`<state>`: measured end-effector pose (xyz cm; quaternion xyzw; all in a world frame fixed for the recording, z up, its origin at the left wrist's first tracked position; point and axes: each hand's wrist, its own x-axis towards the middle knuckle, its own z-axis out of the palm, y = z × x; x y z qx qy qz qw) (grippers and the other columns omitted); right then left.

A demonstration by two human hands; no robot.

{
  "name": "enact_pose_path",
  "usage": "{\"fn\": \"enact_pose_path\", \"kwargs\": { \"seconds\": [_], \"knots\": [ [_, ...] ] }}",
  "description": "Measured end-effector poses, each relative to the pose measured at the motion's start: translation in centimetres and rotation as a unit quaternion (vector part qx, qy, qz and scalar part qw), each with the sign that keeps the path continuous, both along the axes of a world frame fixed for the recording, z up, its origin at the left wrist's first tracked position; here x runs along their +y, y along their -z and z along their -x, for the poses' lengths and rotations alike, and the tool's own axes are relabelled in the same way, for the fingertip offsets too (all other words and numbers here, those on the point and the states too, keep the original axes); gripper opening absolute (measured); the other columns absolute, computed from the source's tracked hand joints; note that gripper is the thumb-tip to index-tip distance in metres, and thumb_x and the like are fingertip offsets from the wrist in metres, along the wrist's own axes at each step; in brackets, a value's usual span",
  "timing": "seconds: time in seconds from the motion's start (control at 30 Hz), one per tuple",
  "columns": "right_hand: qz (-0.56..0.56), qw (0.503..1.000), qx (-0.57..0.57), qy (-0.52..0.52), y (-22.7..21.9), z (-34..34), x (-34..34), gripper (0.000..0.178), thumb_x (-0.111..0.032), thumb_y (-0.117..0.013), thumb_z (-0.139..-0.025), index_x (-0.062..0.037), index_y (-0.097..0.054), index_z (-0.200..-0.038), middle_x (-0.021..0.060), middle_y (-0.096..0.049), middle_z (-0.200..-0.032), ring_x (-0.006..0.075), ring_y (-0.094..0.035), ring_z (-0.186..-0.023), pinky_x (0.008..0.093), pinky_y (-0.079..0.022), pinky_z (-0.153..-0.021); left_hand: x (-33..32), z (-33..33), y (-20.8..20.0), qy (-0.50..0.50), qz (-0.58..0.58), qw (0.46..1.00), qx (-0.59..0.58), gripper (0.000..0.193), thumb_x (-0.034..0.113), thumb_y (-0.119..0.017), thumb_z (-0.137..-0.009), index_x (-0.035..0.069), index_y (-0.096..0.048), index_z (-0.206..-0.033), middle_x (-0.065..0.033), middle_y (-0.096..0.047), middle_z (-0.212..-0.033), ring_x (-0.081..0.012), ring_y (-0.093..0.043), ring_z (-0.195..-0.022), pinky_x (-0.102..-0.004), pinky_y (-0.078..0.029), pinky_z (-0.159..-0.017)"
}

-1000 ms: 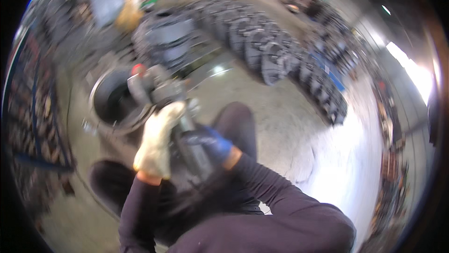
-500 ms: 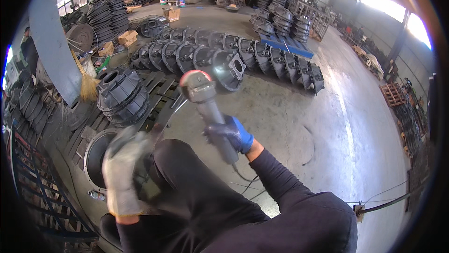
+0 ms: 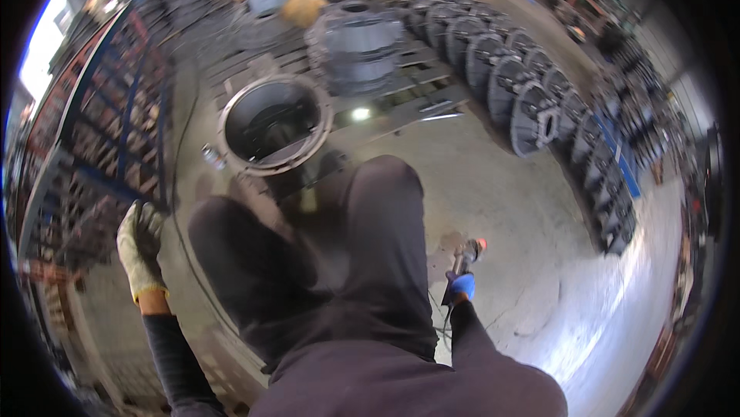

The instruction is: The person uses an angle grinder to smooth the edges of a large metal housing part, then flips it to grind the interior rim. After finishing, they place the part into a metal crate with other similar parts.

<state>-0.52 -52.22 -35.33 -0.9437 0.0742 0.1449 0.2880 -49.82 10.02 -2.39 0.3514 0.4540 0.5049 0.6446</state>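
Note:
My right hand (image 3: 462, 286), in a blue glove, is closed round the body of an angle grinder (image 3: 464, 258). The grinder is low over the floor to the right of my knee, its red disc facing away from me, with a dark cord trailing behind. My left hand (image 3: 140, 246), in a whitish knit glove, is out at the left near a blue metal rack. Its fingers are loosely bent and apart, with nothing seen in them. Just beyond my knees stands a round, flanged metal housing (image 3: 327, 112), its dark hollow mouth facing up.
A small can (image 3: 213, 156) stands left of the housing. Behind is a wooden pallet (image 3: 420, 82) bearing a ribbed casting (image 3: 358, 51). Rows of dark castings (image 3: 532, 118) curve along the right. The blue rack (image 3: 116, 178) borders the left; a cable (image 3: 187, 251) crosses the floor.
The view has swung down and left. My right hand has lowered the grinder from in front of me to beside my right knee. My left hand has moved away from the housing, out left.

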Motion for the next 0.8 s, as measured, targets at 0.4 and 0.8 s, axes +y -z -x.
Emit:
{"fn": "enact_pose_path", "kwargs": {
  "seconds": [0.4,0.8],
  "knots": [
    [0.238,0.969,0.026,0.07,2.7,-2.0,5.3,0.051,-0.038,-0.087,-0.088,-0.0032,-0.074,-0.122,0.0201,-0.081,-0.115,0.0408,-0.081,-0.102,0.0553,-0.064,-0.089,4.2,-6.6,8.0,0.146,0.058,0.987,0.016,0.016,0.021,-0.075,-0.106,0.007,-0.071,-0.111,-0.0099,-0.075,-0.103,-0.0251,-0.071,-0.089,-0.0369,-0.059,-0.079],
    [-0.164,0.892,-0.212,-0.364,-9.2,-14.1,30.2,0.024,-0.019,-0.072,-0.104,-0.0077,-0.079,-0.124,0.0204,-0.083,-0.111,0.0388,-0.082,-0.097,0.0472,-0.064,-0.085,10.4,-19.2,14.9,0.243,-0.058,0.898,0.363,0.036,0.029,-0.069,-0.109,0.006,-0.078,-0.135,-0.0016,-0.081,-0.114,-0.0143,-0.074,-0.1,-0.0287,-0.057,-0.09]
  ]
}}
